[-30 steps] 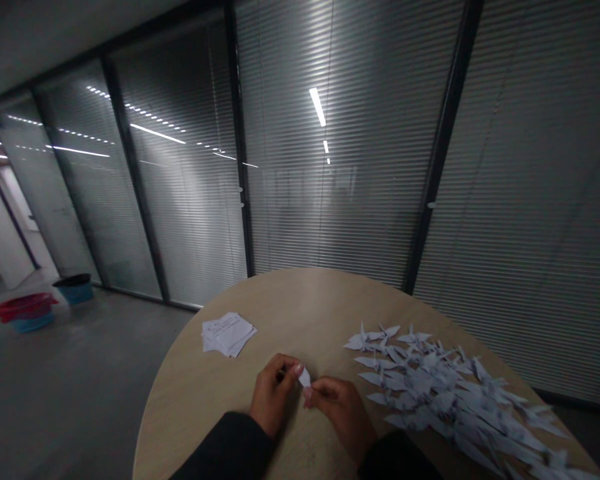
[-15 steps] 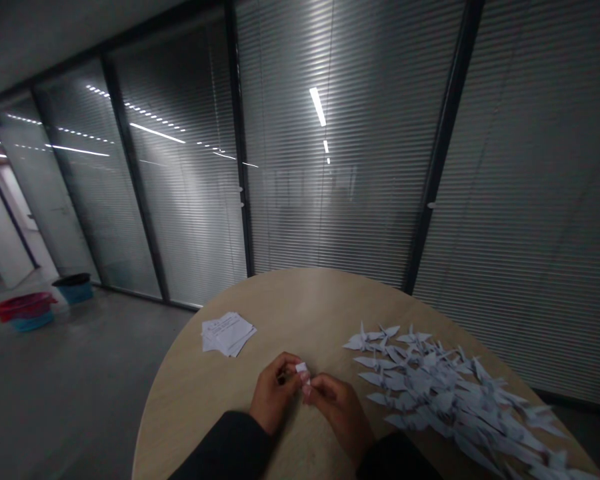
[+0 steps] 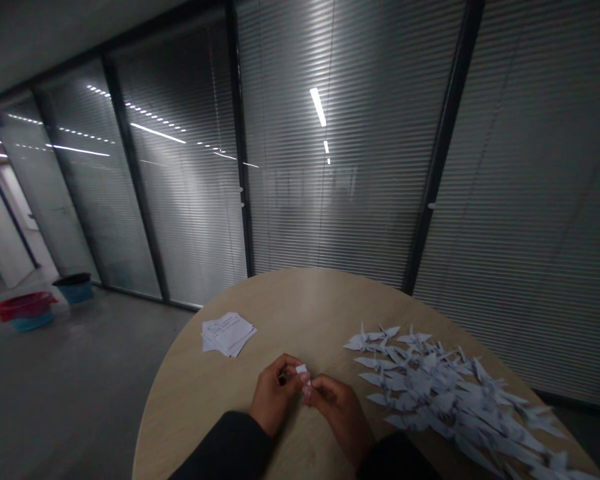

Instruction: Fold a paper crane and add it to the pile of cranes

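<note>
well, the small folded paper [image 3: 301, 369] sits lower than it did a moment ago, and now only a white tip shows above our fingers [image 3: 306, 377]. our left hand [image 3: 275, 393] and right hand [image 3: 337, 410] have drawn close together, neither open, pinching the paper between them with the fingertips almost meeting. to the right of the fingers, a heap of folded paper cranes [image 3: 430, 393] spreads over the round wood-topped table [image 3: 300, 313]. ahead and to the left of the fingers, well apart from them, lies a small stack of paper slips [image 3: 227, 335].
</note>
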The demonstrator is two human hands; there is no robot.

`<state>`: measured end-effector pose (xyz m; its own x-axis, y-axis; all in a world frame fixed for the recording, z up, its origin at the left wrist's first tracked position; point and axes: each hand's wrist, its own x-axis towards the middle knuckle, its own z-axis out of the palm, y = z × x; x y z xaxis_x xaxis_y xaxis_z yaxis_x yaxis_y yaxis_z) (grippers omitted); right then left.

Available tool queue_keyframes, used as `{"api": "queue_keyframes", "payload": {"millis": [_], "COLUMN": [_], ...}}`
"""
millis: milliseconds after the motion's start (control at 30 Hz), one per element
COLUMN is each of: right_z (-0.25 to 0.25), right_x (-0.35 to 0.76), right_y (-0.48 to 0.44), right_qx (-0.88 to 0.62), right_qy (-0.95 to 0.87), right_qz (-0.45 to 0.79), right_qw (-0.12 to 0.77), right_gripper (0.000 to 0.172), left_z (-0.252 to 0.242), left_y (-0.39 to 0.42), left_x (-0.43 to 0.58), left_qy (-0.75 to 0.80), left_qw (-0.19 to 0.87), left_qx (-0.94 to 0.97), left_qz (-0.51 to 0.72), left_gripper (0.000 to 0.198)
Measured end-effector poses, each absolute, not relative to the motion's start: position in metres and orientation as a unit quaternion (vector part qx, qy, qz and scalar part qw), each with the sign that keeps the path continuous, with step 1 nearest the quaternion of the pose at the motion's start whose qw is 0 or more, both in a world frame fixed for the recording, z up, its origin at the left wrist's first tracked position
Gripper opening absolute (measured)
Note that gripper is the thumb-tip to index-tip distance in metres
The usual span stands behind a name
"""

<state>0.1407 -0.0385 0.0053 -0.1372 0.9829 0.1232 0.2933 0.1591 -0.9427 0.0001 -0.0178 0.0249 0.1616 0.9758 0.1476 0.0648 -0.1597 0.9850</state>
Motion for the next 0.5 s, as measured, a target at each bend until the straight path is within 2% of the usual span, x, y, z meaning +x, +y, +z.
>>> {"api": "queue_keyframes", "payload": {"millis": [500], "right_z": [0.012], "right_x": [0.140], "right_y": [-0.045], "right_qx": [-0.510], "right_qy": [-0.665], "right_qz": [0.358], "right_qw": [0.412], "right_gripper": [0.034], "left_z": [0.023], "left_y": [-0.021], "left_x": [0.001], "left_qy": [0.390], "left_qw": [0.525], "left_qx": [0.571], "left_qz": [0.496], "left_gripper": [0.041]}}
